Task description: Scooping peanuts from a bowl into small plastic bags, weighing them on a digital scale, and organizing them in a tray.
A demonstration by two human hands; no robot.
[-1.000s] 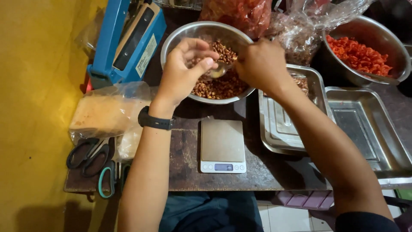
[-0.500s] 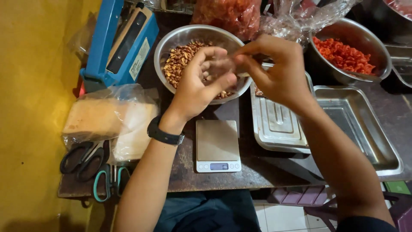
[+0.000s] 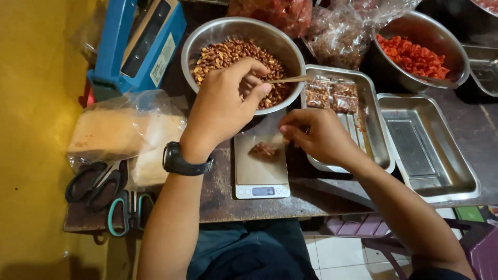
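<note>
While the left hand (image 3: pixel 225 101) pinches a thin wooden spoon (image 3: pixel 290 79) over the round steel peanut bowl (image 3: pixel 207 36) at upper centre, the right hand (image 3: pixel 316 136) grips a clear plastic bag (image 3: pixel 267 136) on the small silver digital scale (image 3: pixel 259 179); blue sealer (image 3: pixel 137 44) at upper left.

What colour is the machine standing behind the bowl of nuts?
Blue, with a dark strip along its top; the machine shows clearly in the head view, left of the bowl of nuts.

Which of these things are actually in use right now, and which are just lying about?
In use: left hand with a spoon over the bowl of nuts; right hand at a small clear bag on the scale.
Lying about: scissors, blue sealer, empty tray, bowl of red pieces.
</note>
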